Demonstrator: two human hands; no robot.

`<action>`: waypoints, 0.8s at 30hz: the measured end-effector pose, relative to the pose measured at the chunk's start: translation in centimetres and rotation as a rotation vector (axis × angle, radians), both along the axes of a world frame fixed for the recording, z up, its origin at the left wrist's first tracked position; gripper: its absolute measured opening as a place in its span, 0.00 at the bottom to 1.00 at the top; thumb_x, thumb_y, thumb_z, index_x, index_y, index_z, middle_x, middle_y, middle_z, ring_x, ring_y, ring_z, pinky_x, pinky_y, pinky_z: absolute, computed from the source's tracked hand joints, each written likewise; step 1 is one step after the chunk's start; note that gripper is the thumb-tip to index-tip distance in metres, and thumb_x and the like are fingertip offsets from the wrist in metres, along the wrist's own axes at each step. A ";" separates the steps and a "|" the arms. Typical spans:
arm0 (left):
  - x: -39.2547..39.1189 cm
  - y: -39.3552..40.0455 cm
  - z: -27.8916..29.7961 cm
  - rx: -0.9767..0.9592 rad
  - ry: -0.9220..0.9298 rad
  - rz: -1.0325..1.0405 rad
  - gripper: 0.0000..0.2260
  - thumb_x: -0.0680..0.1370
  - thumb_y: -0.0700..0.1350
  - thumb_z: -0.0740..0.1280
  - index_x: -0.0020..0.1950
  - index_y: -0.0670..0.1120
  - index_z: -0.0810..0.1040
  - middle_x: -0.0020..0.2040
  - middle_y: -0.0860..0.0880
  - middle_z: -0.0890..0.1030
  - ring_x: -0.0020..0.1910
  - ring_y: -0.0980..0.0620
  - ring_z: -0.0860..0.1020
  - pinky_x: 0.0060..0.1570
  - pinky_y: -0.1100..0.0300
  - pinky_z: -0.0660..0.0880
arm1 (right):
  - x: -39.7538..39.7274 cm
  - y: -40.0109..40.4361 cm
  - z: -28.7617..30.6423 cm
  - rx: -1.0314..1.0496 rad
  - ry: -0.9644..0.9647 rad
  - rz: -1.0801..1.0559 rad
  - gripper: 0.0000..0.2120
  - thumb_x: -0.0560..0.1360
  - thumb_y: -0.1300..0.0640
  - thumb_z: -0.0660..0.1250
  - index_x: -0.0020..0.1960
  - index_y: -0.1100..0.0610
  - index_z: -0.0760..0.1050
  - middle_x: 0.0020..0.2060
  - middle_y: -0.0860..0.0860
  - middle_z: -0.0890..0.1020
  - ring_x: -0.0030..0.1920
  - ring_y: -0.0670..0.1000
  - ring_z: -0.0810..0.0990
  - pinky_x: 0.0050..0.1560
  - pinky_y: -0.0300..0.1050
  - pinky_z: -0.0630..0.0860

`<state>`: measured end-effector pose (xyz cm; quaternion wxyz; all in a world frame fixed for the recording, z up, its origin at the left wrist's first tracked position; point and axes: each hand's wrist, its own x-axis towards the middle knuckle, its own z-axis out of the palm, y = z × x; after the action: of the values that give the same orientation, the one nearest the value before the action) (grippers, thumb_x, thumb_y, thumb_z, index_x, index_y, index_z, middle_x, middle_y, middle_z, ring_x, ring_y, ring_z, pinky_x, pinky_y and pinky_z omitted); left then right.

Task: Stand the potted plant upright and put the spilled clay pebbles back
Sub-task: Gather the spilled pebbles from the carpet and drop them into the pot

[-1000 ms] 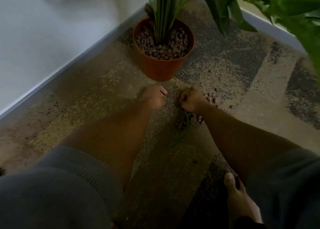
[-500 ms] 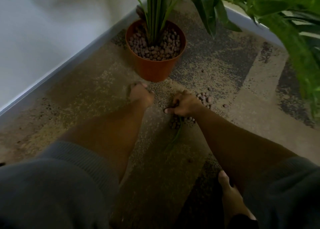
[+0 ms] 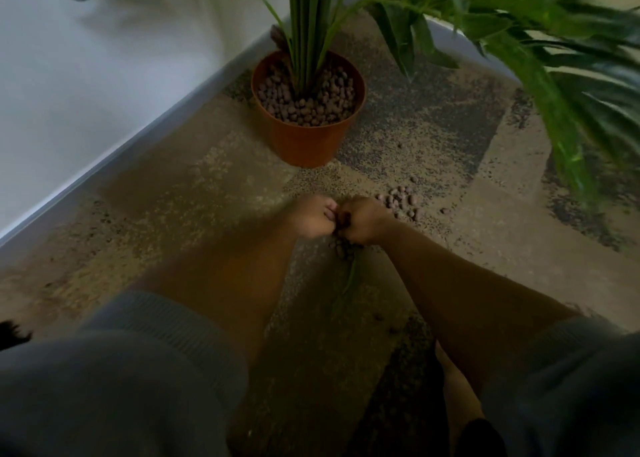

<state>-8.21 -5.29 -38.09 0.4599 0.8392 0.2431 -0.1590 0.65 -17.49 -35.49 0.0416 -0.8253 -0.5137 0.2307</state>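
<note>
The orange pot (image 3: 304,145) stands upright by the wall, filled with brown clay pebbles (image 3: 308,103) around the green plant stems (image 3: 308,31). On the carpet in front of it my left hand (image 3: 311,216) and my right hand (image 3: 365,219) press together, fingers curled, with dark pebbles showing between them. My left hand is blurred. More pebbles lie just under the hands (image 3: 343,249), and a loose cluster of spilled pebbles (image 3: 401,197) sits to the right of my right hand.
A fallen green leaf (image 3: 346,283) lies on the patterned carpet (image 3: 194,193) below my hands. The white wall and skirting board (image 3: 121,152) run along the left. Long fronds (image 3: 554,76) hang over the right side. A bare foot (image 3: 457,397) rests at the bottom right.
My left hand has come back from beside the pot and now meets my right hand. The right hand has lifted slightly from the pebbles on the carpet. The view has shifted a little.
</note>
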 end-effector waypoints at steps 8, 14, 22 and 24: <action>-1.3 -1.4 0.5 0.107 0.036 -0.068 0.07 0.71 0.33 0.68 0.42 0.45 0.80 0.31 0.53 0.73 0.33 0.54 0.71 0.34 0.63 0.67 | -0.8 -0.6 0.3 0.044 0.249 -0.292 0.11 0.73 0.64 0.68 0.53 0.58 0.83 0.48 0.51 0.84 0.50 0.50 0.81 0.48 0.32 0.71; -2.3 -2.1 0.7 -0.041 0.074 0.162 0.04 0.74 0.37 0.70 0.41 0.46 0.79 0.44 0.44 0.83 0.46 0.47 0.81 0.47 0.56 0.80 | -1.7 -0.8 1.2 0.201 0.952 -0.855 0.06 0.74 0.71 0.67 0.46 0.61 0.78 0.40 0.54 0.80 0.37 0.49 0.80 0.31 0.36 0.80; -3.3 -3.1 2.7 -0.867 0.005 0.725 0.10 0.79 0.35 0.57 0.53 0.41 0.77 0.45 0.46 0.80 0.45 0.53 0.79 0.49 0.60 0.79 | -2.4 -1.2 1.3 0.376 1.554 -1.072 0.10 0.75 0.71 0.54 0.40 0.61 0.68 0.41 0.56 0.73 0.38 0.48 0.73 0.36 0.36 0.73; -3.5 -3.0 2.9 -0.943 -0.010 0.802 0.10 0.80 0.39 0.57 0.50 0.41 0.77 0.43 0.47 0.79 0.44 0.52 0.78 0.47 0.58 0.79 | -2.5 -1.1 1.6 0.439 1.672 -1.118 0.09 0.74 0.69 0.52 0.39 0.60 0.66 0.39 0.55 0.72 0.36 0.47 0.72 0.34 0.34 0.73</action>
<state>-11.68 -8.28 -35.15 0.8062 0.3898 0.4410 -0.0599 -1.90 -18.60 -33.88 0.6372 -0.4964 0.1059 0.5799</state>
